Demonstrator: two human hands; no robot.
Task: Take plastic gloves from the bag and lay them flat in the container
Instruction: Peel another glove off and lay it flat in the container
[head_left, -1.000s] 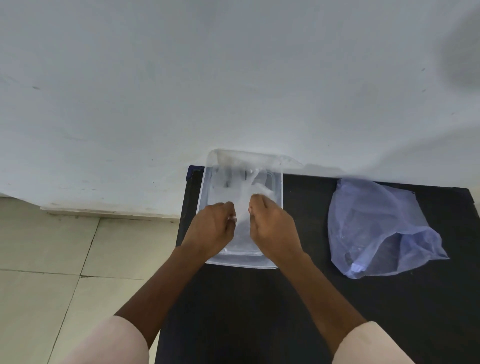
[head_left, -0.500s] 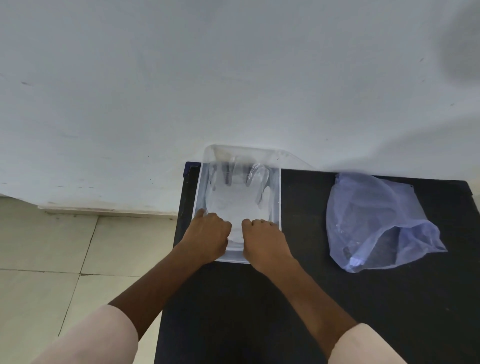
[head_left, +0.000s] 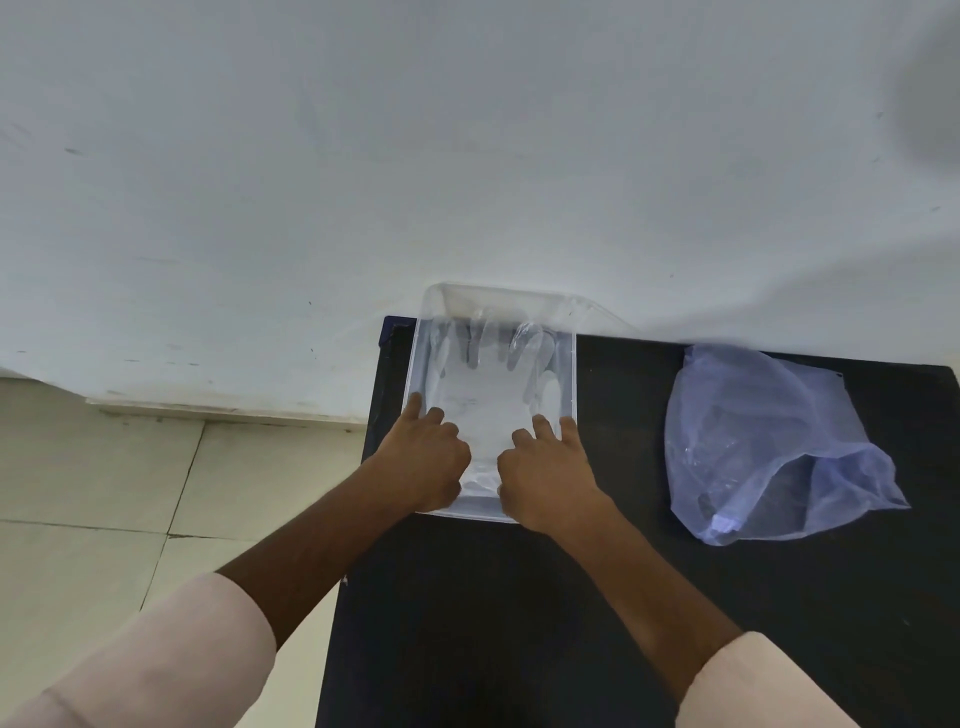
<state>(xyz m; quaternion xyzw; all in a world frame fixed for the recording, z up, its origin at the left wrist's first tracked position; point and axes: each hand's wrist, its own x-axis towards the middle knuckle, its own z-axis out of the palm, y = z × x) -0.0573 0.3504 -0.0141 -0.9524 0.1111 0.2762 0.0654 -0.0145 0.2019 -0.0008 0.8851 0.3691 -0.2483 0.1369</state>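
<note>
A clear plastic container (head_left: 573, 364) stands at the far left of a black table, against the wall. A thin see-through plastic glove (head_left: 488, 395) lies spread flat inside it, its fingers pointing toward the wall. My left hand (head_left: 428, 460) rests on the glove's near left part, fingers apart and reaching along the container's left wall. My right hand (head_left: 548, 467) presses the near right part, fingers spread toward the right wall. Neither hand grips anything. A crumpled bluish plastic bag (head_left: 769, 441) lies on the table to the right, its mouth toward me.
The black table (head_left: 571, 597) ends at its left edge just beside the container, with beige floor tiles (head_left: 104, 493) below. A white wall (head_left: 467, 156) runs directly behind the container and the bag.
Both hands were pinching the glove above the container; they lowered it, let go, and now spread their fingers on it, sliding apart toward the container's sides.
</note>
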